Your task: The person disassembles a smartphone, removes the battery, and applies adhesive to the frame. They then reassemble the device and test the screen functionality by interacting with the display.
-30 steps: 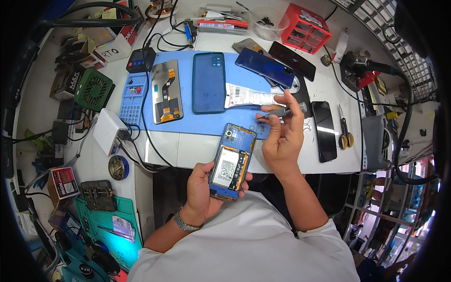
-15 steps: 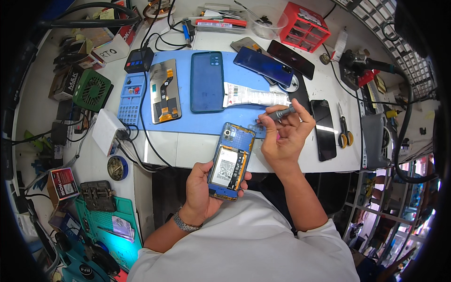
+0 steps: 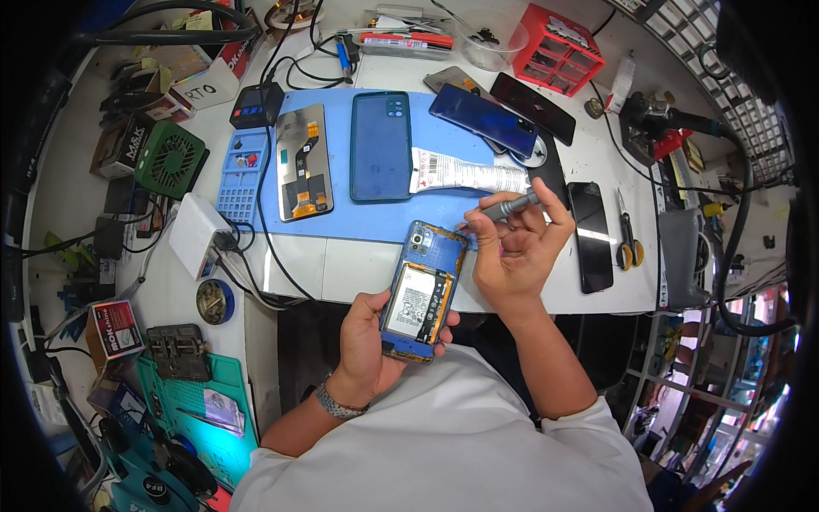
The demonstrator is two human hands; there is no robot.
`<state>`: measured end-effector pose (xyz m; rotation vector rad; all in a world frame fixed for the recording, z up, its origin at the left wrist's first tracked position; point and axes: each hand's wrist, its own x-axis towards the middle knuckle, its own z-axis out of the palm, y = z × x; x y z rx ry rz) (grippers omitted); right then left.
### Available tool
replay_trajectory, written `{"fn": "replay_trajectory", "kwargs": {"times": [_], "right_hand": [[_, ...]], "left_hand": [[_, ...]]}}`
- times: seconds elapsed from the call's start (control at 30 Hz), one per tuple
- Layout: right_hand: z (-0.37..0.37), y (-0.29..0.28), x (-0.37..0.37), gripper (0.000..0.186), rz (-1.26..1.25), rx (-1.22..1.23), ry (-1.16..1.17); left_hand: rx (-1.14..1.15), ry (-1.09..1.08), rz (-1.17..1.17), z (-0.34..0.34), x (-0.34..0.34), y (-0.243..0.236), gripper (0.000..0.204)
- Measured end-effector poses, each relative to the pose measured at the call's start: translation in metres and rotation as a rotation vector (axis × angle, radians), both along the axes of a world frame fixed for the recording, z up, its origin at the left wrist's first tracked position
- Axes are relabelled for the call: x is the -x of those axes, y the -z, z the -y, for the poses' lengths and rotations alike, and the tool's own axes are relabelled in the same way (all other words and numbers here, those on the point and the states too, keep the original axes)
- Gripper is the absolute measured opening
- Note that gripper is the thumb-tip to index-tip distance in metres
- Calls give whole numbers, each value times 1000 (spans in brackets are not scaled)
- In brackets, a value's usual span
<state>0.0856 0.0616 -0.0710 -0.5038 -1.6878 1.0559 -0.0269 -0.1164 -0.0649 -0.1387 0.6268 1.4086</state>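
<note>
My left hand [image 3: 367, 341] grips a blue phone [image 3: 426, 244] with its back off, showing a white battery [image 3: 411, 299] and orange-edged inner parts. My right hand [image 3: 520, 252] is closed on a grey screwdriver [image 3: 503, 207], held between thumb and fingers, its tip at the phone's top right corner; whether it touches is unclear. Just beyond lie a teal phone case [image 3: 380, 145] and a white tube [image 3: 467, 173] on a blue mat [image 3: 324, 230]. A detached screen assembly [image 3: 303, 162] lies to the left of the case.
Several phones [image 3: 482, 115] lie at the back right, a black phone [image 3: 593, 235] and scissors [image 3: 630, 239] at the right. A red drawer unit [image 3: 554, 47] stands behind. Cables, a green fan [image 3: 171, 158], a white power block [image 3: 198, 235] and a teal mat [image 3: 235, 397] occupy the left.
My right hand with the screwdriver has turned and shifted slightly, bringing the tip down to the phone's upper corner. The phone has moved up slightly in my left hand.
</note>
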Motion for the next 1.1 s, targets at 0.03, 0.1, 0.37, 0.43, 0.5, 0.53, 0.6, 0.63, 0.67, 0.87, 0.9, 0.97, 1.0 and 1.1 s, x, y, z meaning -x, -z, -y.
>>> {"fn": "replay_trajectory", "kwargs": {"times": [0.03, 0.1, 0.37, 0.43, 0.5, 0.53, 0.6, 0.63, 0.67, 0.87, 0.9, 0.97, 1.0, 1.1], "right_hand": [[0, 0, 0, 73, -5, -9, -17], [1, 1, 1, 73, -15, -27, -52], [3, 5, 9, 70, -28, -25, -104], [3, 7, 10, 71, -28, -24, -113], [3, 8, 11, 71, -33, -16, -118], [3, 8, 11, 71, -28, -25, -120], [2, 8, 11, 71, -18, -43, -125], [2, 9, 11, 71, -9, -69, -122], [1, 9, 10, 71, 1, -95, -119], [-3, -3, 10, 59, 72, -317, -101], [-4, -8, 8, 55, 95, -349, -104], [-6, -14, 4, 47, 108, -352, -126], [-6, -17, 1, 42, 100, -323, -142], [-1, -38, 0, 42, 293, -241, -72]], "left_hand": [[-1, 0, 0, 0, 0, 0, 71], [-4, -3, 6, 0, 0, 0, 71], [-2, -6, 8, 0, 0, 0, 71], [-4, -4, 8, 0, 0, -1, 71], [-1, -2, 7, 0, 0, -1, 70], [3, -2, 7, 0, 0, -1, 70], [7, -2, 7, 0, 0, -1, 70], [7, -3, 6, 0, 0, -1, 70], [6, -5, 5, 0, 0, -1, 70], [1, -5, 7, 0, 0, -1, 69], [-1, -5, 9, 0, 0, -1, 69], [-4, -3, 15, 0, 0, 0, 69], [-3, -8, 23, 0, 0, 0, 69], [3, -15, 32, -1, 0, -1, 69]]}}
